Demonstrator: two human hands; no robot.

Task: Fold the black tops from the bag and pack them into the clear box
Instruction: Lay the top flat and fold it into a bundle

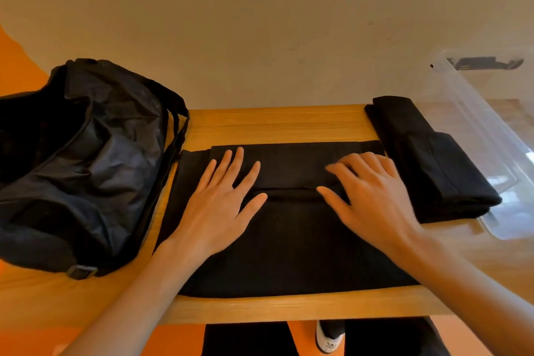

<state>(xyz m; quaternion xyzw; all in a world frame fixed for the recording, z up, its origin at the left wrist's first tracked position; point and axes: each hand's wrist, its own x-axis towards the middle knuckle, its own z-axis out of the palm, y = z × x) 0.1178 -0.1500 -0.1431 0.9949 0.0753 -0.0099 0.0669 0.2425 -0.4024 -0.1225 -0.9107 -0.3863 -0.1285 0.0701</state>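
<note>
The left grip [219, 196] lies open and flat on the black top [289, 240], fingers straight and spread, palm pressing the cloth. The right grip [372, 196] is open too, fingers spread on the same cloth, though it is blurred. Between the two grips runs a fold edge [289, 189], where the far part of the top is turned back toward the person. The top lies under both grips on the worktop [274, 121].

Just outside the left grip slumps the bag [86, 159]. Outside the right grip lies a folded top [427, 159], right beside the clear box [491, 130]; I cannot tell whether they touch.

The cloth looks light, soft and limp, so it would probably sag and spill open if lifted by one corner. The better hold seems to be a pinch through all layers at both ends of the fold. Once the bundle is small, flat grips slid beneath it should carry it.
</note>
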